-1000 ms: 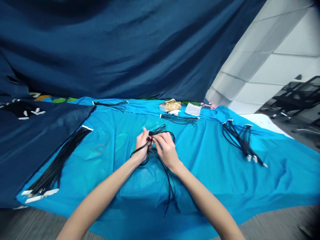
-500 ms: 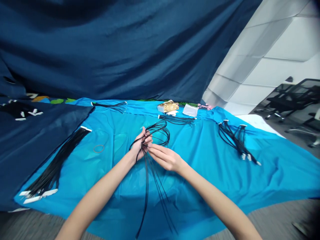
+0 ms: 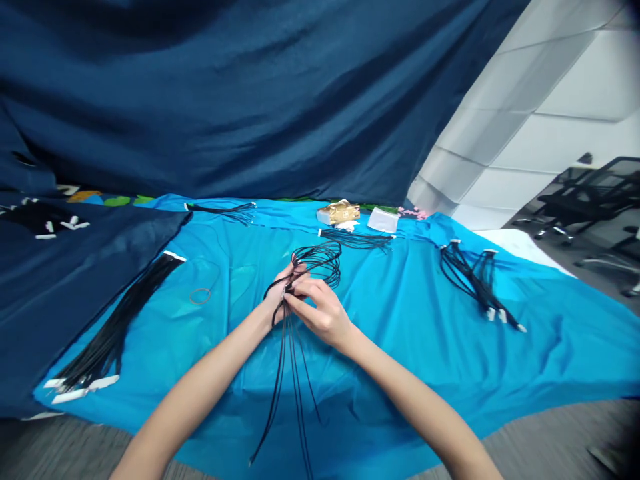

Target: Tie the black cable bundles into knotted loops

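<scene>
A bundle of thin black cables is looped above my hands, with several loose ends hanging below over the blue cloth. My left hand is closed around the bundle; a strand crosses over its wrist side. The fingers of my right hand pinch at the cables where they gather in the left palm. Exactly which strand the right fingertips grip is hidden by the hand itself.
Bundles of black cables with white connectors lie at the left, back and right. A thin rubber band rests left of my hands. A gold tissue pack and a white packet sit at the back.
My right hand has moved left and closer over the left palm, its fingers more bent. The hanging cable ends have swung left. The view has shifted slightly.
</scene>
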Action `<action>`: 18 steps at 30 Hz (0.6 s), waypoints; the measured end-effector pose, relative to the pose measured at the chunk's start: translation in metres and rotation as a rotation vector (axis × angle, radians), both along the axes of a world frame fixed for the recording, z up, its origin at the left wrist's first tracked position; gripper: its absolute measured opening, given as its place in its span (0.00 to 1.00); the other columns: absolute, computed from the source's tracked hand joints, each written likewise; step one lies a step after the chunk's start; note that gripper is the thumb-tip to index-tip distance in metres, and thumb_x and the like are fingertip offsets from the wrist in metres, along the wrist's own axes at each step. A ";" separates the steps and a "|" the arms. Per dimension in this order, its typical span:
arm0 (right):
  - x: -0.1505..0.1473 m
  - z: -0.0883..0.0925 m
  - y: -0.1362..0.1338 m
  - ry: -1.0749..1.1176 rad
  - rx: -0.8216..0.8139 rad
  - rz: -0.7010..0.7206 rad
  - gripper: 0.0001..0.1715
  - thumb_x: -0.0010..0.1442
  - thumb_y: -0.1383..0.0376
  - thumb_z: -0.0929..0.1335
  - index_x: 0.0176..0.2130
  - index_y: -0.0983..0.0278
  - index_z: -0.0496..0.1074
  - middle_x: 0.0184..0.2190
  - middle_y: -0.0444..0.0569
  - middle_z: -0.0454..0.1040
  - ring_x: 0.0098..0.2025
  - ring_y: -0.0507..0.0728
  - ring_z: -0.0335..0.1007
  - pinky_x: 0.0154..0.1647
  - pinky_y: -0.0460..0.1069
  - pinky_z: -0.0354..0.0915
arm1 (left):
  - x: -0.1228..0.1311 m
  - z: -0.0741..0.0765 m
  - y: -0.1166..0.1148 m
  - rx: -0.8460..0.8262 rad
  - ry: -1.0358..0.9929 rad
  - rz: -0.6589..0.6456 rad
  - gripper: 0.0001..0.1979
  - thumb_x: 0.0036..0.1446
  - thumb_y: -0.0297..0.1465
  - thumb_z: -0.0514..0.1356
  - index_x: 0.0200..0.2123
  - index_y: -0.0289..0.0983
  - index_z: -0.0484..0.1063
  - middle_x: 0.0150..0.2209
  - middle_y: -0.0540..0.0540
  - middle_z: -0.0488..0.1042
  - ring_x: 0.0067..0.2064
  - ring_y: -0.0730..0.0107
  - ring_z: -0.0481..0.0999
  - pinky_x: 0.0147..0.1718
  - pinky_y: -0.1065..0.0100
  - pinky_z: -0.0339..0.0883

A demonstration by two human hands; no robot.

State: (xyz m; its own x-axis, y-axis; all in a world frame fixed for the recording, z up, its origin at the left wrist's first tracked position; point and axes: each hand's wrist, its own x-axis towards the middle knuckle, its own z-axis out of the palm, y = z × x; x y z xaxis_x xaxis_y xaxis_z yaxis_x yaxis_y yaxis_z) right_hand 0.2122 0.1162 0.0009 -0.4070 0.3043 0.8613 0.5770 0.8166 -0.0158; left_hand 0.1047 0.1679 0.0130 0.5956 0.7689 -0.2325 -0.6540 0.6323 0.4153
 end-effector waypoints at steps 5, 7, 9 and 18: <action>-0.002 0.002 0.001 0.006 -0.002 0.019 0.11 0.56 0.73 0.64 0.41 0.67 0.70 0.35 0.53 0.70 0.43 0.55 0.64 0.41 0.51 0.67 | -0.001 -0.003 0.002 -0.020 -0.029 -0.005 0.21 0.62 0.35 0.42 0.19 0.34 0.57 0.15 0.55 0.49 0.13 0.83 0.50 0.11 0.79 0.47; -0.002 0.004 0.002 0.024 -0.043 0.038 0.10 0.57 0.72 0.64 0.40 0.67 0.70 0.35 0.52 0.70 0.42 0.54 0.64 0.41 0.51 0.67 | -0.001 -0.004 0.003 -0.011 -0.035 -0.013 0.20 0.61 0.35 0.45 0.18 0.34 0.56 0.15 0.55 0.49 0.14 0.83 0.51 0.11 0.79 0.49; -0.002 0.005 0.002 0.049 -0.091 0.063 0.09 0.57 0.72 0.64 0.39 0.66 0.70 0.35 0.52 0.69 0.42 0.54 0.64 0.41 0.51 0.67 | 0.000 -0.006 0.003 0.015 -0.041 -0.025 0.20 0.60 0.36 0.47 0.18 0.34 0.56 0.15 0.55 0.51 0.14 0.82 0.53 0.12 0.78 0.51; -0.004 0.018 -0.009 0.327 -0.341 0.094 0.06 0.55 0.71 0.65 0.34 0.64 0.72 0.35 0.50 0.70 0.40 0.52 0.66 0.42 0.50 0.67 | -0.002 -0.007 0.004 0.126 -0.003 -0.024 0.19 0.58 0.38 0.52 0.19 0.34 0.58 0.14 0.55 0.51 0.15 0.82 0.54 0.13 0.80 0.53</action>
State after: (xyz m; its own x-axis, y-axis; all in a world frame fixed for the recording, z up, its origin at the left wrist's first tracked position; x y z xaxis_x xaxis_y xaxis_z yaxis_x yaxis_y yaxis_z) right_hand 0.2077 0.1076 0.0186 -0.1706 0.5664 0.8063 0.4206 0.7818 -0.4603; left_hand 0.1030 0.1719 0.0056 0.6150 0.7772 -0.1328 -0.6405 0.5907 0.4908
